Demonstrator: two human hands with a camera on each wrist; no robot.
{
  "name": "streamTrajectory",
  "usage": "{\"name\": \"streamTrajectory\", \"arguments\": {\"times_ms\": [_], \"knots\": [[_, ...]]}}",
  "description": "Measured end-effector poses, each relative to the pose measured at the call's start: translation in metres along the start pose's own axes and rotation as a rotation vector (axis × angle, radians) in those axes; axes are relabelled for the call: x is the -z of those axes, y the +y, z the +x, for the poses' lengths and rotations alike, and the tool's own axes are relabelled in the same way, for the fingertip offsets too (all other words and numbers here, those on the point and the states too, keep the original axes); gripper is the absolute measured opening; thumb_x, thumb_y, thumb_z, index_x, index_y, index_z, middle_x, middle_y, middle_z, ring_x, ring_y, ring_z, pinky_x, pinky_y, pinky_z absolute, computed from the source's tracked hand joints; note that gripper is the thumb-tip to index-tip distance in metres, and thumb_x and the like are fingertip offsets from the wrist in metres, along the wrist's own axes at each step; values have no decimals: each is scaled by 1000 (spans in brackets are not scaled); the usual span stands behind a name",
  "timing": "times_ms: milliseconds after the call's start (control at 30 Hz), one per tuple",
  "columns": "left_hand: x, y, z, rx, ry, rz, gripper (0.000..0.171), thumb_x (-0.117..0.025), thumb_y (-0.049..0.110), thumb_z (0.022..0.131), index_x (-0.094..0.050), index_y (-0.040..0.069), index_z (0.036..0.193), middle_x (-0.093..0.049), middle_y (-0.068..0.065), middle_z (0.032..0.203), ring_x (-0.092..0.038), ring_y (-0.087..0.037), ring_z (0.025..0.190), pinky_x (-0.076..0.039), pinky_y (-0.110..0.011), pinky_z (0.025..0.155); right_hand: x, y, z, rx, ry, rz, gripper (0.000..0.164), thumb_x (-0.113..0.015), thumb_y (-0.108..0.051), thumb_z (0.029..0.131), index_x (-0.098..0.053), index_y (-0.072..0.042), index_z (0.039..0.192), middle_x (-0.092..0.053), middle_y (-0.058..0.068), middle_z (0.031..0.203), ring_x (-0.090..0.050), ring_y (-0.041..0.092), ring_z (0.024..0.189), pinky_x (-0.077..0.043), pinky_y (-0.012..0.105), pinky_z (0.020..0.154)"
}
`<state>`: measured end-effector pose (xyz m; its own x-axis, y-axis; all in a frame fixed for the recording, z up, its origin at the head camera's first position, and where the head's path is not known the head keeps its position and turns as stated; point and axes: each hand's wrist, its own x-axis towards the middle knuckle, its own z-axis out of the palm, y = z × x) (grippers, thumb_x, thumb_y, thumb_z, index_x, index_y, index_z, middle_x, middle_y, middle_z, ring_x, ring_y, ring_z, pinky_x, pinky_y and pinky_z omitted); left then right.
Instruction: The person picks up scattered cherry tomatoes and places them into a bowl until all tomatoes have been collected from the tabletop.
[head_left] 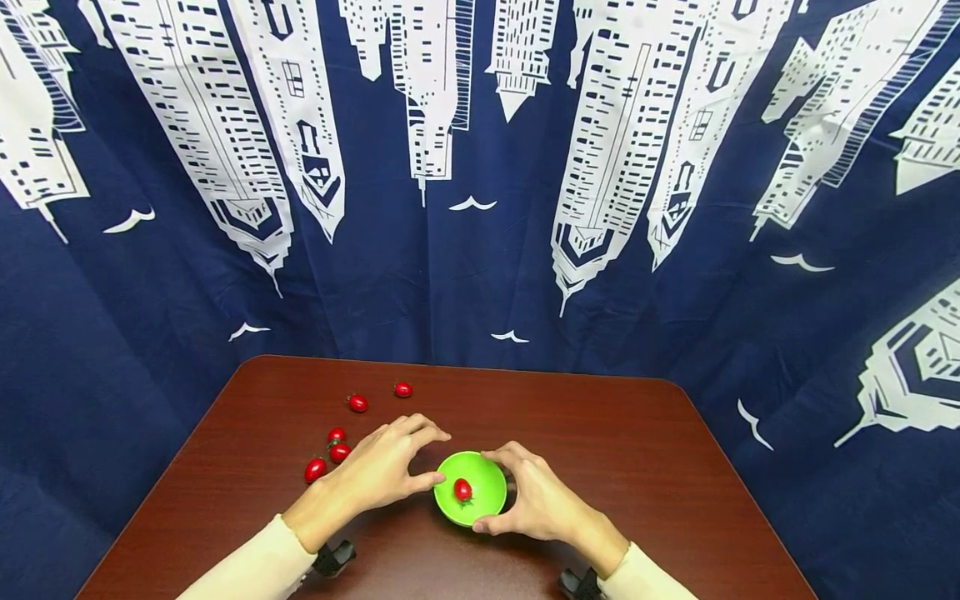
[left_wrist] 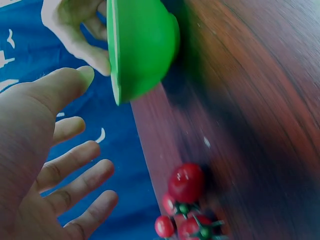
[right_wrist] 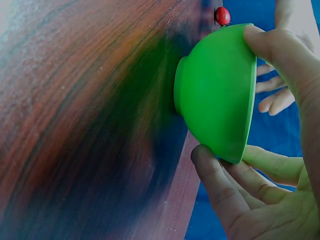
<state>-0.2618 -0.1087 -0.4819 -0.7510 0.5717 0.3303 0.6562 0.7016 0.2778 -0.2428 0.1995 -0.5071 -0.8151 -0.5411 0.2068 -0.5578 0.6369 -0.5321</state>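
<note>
A bright green bowl (head_left: 491, 477) stands upright near the front middle, one cherry tomato (head_left: 462, 490) with its green stem inside it. My right hand (head_left: 542, 498) grips the bowl from the right; in the right wrist view, the thumb presses one side of the rim and the fingers the opposite side. My left hand (head_left: 378, 467) hovers left of the bowl with fingers spread and nothing held. Its thumb tip (left_wrist: 86, 75) comes close to the rim in the left wrist view, apart from it there. The tomato inside is hidden from both wrist views.
Left of the left hand lie several more cherry tomatoes, one of them near the wrist (head_left: 316, 470). Two others sit farther back, including one by the far edge (head_left: 403, 389). A dark blue curtain (head_left: 450, 275) with white buildings hangs behind the brown table (head_left: 600, 433).
</note>
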Motion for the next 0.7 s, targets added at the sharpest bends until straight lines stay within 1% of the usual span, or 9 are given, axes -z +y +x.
{"name": "streamTrajectory", "arguments": {"times_ms": [167, 267, 400, 600, 700], "knots": [[3, -12, -9, 21, 40, 15, 56, -98, 41, 96, -79, 21, 145, -77, 2, 140, -79, -24, 124, -67, -53, 106, 1, 0, 0, -3, 7, -25, 93, -105, -57, 80, -71, -9, 153, -74, -4, 133, -76, 15, 116, -68, 36, 99], [3, -20, -15, 38, 47, 26, 56, -98, 40, 95, -80, 21, 144, -78, 2, 139, -79, -23, 124, -67, -53, 105, 0, 0, -1, -8, 8, -35, 94, -105, -57, 80, -71, -10, 153, -74, -5, 133, -76, 16, 117, -67, 36, 100], [3, -29, -24, 76, 46, 24, 56, -100, 38, 93, -80, 22, 143, -78, 4, 137, -80, -22, 121, -69, -49, 100, 1, -1, -1, -14, 14, -34, 94, -106, -56, 79, -71, -10, 153, -74, -5, 134, -76, 16, 117, -67, 35, 101], [4, -41, -36, 147, 37, 10, 57, -102, 36, 91, -81, 23, 142, -76, 8, 133, -78, -18, 110, -70, -42, 86, 1, -2, 0, -18, 17, -18, 94, -107, -53, 79, -71, -9, 154, -74, -4, 133, -77, 15, 116, -67, 35, 102], [3, -45, -41, 175, 29, 14, 56, -103, 36, 91, -81, 24, 141, -76, 7, 132, -77, -18, 110, -70, -42, 85, 0, -1, -1, -26, 13, -18, 95, -106, -54, 79, -70, -9, 154, -74, -5, 134, -77, 15, 116, -67, 36, 102]]}}
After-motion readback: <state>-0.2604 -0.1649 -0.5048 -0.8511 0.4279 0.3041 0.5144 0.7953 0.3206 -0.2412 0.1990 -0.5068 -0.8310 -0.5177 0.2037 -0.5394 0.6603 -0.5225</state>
